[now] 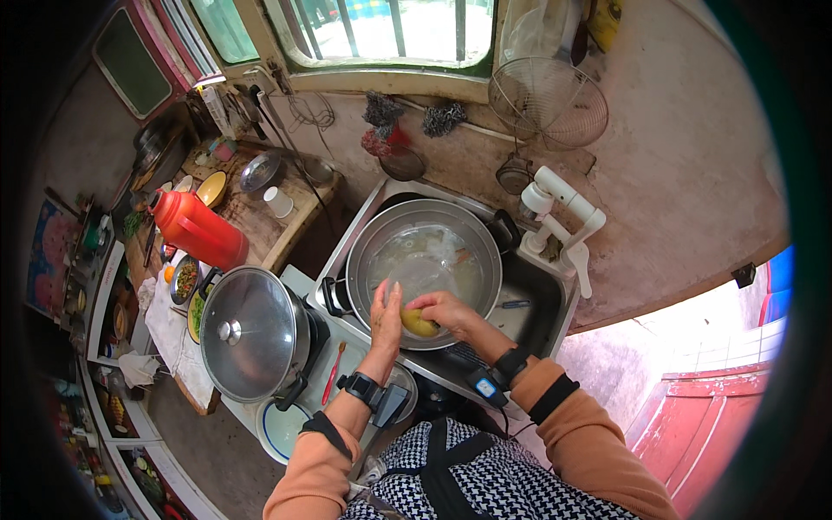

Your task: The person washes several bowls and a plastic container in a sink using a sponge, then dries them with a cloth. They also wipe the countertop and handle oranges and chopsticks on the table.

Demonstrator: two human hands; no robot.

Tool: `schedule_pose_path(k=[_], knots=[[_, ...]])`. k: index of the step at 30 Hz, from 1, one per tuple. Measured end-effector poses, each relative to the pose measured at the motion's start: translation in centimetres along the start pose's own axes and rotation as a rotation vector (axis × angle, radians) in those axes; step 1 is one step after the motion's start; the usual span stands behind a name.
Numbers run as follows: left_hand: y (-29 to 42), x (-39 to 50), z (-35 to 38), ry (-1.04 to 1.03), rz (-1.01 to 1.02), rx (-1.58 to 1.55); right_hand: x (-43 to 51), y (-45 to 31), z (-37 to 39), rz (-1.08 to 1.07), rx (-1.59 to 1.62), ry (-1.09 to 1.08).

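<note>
A large metal pot with black handles sits over the sink, holding cloudy water and submerged things too blurred to name. At its near side, my right hand grips a yellowish-green rounded sponge or scrubbed item; its exact kind is unclear. My left hand is beside it, with its fingers raised and apart over the pot's near-left part. A round translucent shape, perhaps a bowl, shows in the water just beyond my hands. Both wrists wear black devices.
Left of the sink stand a lidded pot, a red toothbrush and a white bowl. A red thermos and a paper cup are on the wooden table. A white faucet rises at the sink's right.
</note>
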State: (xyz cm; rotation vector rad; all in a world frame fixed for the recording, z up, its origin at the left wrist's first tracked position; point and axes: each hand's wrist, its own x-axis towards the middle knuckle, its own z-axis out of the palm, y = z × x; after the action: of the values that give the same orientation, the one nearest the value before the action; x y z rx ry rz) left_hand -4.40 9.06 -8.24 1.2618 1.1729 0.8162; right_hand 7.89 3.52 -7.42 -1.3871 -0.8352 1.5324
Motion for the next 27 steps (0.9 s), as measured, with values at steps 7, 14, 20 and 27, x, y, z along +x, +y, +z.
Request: schedule_pose_path(k=[7,14,20,27], knots=[[2.3,-0.4,0.0,-0.133,-0.211,-0.077,-1.3,-3.3,0.3,-0.753,-0.509,0.279],[3.7,-0.9,0.6,-0.149,0.033,0.176,-1.0,-5.5,1.0,-0.754,-1.104,0.507],[4.5,-1.7,0.8,0.005,0.238,0.387,0.6,-2.8,-0.6,-0.555,-0.650,0.815],[4.6,-1.7,0.7,0.078,0.550,0.479,-0.2,1.2,-1.1,0.222,0.520,0.430]])
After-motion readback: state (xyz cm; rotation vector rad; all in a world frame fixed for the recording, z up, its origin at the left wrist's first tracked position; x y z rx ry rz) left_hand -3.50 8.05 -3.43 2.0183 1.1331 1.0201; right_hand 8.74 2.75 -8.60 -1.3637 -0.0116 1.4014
